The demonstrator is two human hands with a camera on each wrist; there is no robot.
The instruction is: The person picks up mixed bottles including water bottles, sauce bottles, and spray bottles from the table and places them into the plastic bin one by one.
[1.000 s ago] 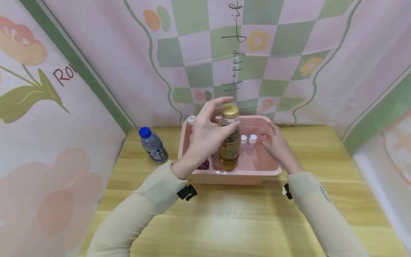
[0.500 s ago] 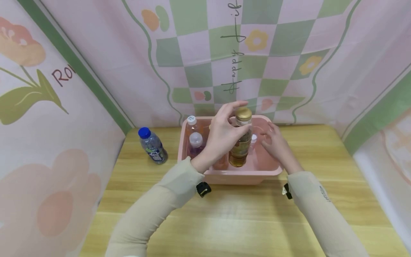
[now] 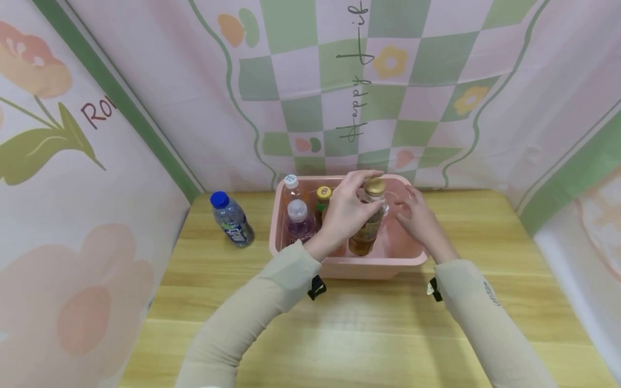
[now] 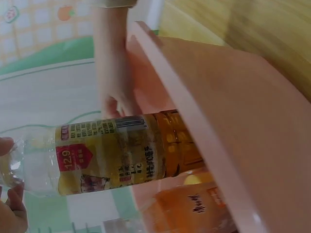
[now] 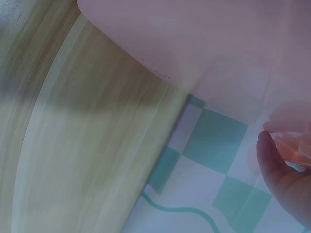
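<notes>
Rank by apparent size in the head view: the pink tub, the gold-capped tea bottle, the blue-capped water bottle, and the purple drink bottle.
1. pink tub
2. gold-capped tea bottle, partly covered by the left hand
3. blue-capped water bottle
4. purple drink bottle, its base hidden by the tub wall, so third versus fourth is unsure.

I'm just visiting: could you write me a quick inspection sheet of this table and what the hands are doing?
Surface: light wooden table.
Job's things: gold-capped amber drink bottle, upright in the pink plastic tub.
Clutter: three more capped bottles in the tub; blue-capped water bottle left of it on the table.
Hands: left hand grips the amber bottle's upper part; right hand inside the tub, fingers relaxed.
Cables: nothing seen.
Surroundings: pink and green floral checked cloth walls.
</notes>
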